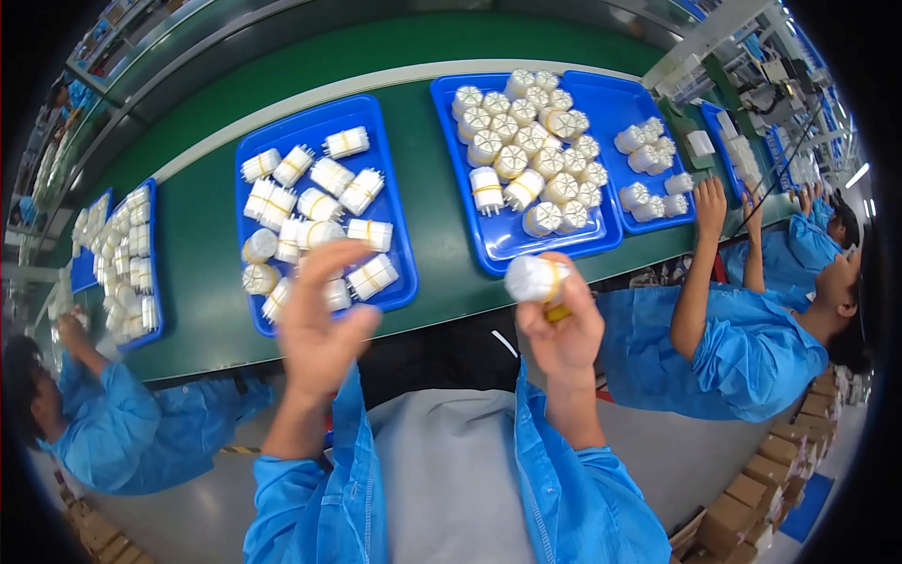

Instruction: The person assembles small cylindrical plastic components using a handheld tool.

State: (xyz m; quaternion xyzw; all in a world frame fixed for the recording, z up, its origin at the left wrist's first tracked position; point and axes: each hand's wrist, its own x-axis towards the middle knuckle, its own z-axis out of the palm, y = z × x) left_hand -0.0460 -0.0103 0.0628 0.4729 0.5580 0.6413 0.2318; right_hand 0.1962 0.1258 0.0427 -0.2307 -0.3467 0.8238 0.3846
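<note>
My right hand (567, 324) grips a white cylindrical part (536, 279) with a yellow band, just in front of the middle blue tray's near edge. A yellow patch shows under it between my fingers; what it belongs to is unclear. My left hand (322, 324), slightly blurred, is raised with thumb and fingers apart and nothing between them. It covers the near side of the left blue tray (398, 240), where several similar white parts (319, 205) with yellow bands lie loosely, mostly on their sides. In the middle blue tray (453, 150), many such parts (512, 162) stand closely packed, a few tipped.
Beyond the middle tray, another blue tray (601, 103) holds small clusters of white parts. More filled trays (153, 282) line the green bench (427, 179) at far left. Co-workers in blue sit on both sides; one's hand (711, 207) reaches the right tray. Cardboard boxes (742, 508) stand lower right.
</note>
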